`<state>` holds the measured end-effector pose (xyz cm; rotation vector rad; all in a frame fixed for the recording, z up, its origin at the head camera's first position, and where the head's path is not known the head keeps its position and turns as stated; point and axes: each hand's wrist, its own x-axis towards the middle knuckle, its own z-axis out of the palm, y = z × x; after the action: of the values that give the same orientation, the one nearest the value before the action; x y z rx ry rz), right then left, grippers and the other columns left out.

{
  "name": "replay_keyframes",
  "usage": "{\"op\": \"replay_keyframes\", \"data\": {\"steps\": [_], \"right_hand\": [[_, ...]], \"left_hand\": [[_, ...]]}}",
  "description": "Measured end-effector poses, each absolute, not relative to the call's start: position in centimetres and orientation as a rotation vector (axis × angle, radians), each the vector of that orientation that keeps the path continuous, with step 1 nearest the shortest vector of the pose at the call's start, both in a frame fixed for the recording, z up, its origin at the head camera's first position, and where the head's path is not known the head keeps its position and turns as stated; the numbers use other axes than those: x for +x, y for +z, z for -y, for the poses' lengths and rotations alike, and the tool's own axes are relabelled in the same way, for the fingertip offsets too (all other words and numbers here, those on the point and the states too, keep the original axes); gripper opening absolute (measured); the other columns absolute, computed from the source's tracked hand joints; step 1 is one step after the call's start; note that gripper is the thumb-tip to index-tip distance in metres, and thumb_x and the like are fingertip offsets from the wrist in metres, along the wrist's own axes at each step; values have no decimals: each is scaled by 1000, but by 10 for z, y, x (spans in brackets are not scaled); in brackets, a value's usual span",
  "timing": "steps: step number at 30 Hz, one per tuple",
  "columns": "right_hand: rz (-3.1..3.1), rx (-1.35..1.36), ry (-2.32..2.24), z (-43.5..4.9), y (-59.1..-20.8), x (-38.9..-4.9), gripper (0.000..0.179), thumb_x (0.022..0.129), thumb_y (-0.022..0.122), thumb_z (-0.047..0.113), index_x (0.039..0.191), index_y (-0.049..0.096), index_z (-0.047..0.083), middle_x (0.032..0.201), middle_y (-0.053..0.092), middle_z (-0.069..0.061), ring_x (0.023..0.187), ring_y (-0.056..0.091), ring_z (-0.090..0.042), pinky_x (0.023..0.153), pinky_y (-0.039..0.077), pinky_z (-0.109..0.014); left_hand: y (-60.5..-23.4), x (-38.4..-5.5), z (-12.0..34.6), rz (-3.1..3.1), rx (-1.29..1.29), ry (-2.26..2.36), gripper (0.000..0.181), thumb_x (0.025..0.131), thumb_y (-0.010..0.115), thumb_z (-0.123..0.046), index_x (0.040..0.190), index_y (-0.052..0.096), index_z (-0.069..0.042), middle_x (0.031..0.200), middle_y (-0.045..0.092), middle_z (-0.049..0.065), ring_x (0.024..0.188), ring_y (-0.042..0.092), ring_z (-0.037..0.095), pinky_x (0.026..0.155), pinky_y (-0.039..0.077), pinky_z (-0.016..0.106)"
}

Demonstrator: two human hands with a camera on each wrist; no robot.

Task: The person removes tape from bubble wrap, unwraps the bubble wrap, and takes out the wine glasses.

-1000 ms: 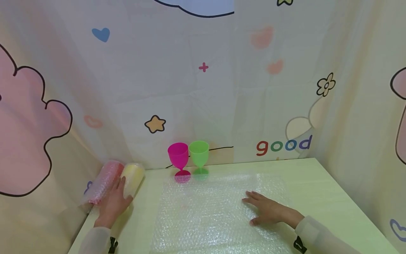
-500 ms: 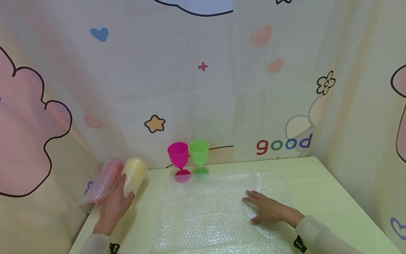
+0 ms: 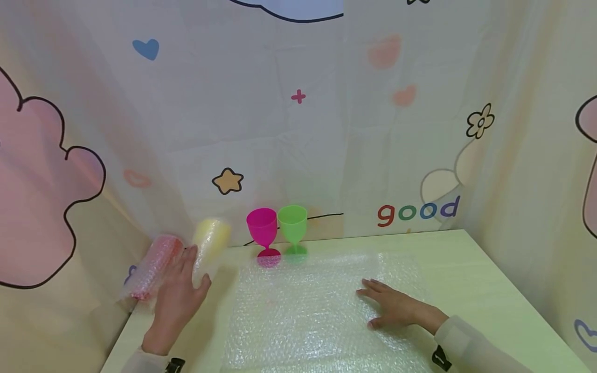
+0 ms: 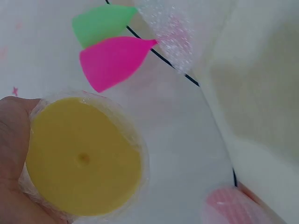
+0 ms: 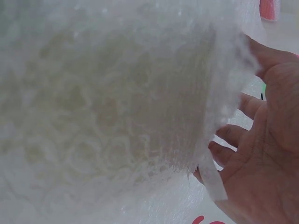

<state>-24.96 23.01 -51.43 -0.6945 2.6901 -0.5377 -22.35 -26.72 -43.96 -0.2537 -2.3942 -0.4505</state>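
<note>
My left hand (image 3: 179, 295) grips a yellow cup-like thing wrapped in bubble wrap (image 3: 212, 241), raised off the table and tilted. Its flat round yellow end (image 4: 88, 158) faces the left wrist camera. Just left of that hand lies a pink-red bubble-wrapped bundle (image 3: 156, 267). A sheet of bubble wrap (image 3: 298, 311) is spread over the middle of the table. My right hand (image 3: 394, 306) rests on the sheet's right part, fingers apart. In the right wrist view, part of the sheet (image 5: 117, 102) rises before the fingers (image 5: 231, 135) and hides some tips.
A magenta goblet (image 3: 262, 225) and a green goblet (image 3: 293, 223) stand upright side by side at the table's back edge, behind the sheet. A printed curtain (image 3: 298, 145) encloses the pale table (image 3: 471, 290) at the back and both sides.
My left hand has lifted the yellow wrapped thing away from the pink-red bundle and carried it up and to the right. The right hand stays in place on the sheet.
</note>
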Motion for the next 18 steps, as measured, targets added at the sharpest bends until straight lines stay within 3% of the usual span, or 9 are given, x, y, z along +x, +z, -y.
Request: {"op": "replay_keyframes", "data": {"steps": [10, 18], "right_hand": [[-2691, -693, -539, -230, -514, -250, 83, 79, 76, 48, 148, 43, 17, 163, 24, -14, 150, 19, -42, 115, 26, -64], [-2688, -696, -547, -229, -511, -248, 82, 79, 77, 46, 148, 43, 16, 163, 25, -15, 150, 20, -43, 114, 26, -65]], "left_hand": [[-431, -217, 237, 2275, -364, -428, 72, 77, 73, -16, 143, 47, -1, 140, 56, 21, 110, 63, 42, 54, 53, 48], [-433, -214, 210, 2324, -425, -475, 73, 79, 75, -17, 145, 46, -3, 143, 54, 18, 115, 63, 38, 61, 58, 47]]}}
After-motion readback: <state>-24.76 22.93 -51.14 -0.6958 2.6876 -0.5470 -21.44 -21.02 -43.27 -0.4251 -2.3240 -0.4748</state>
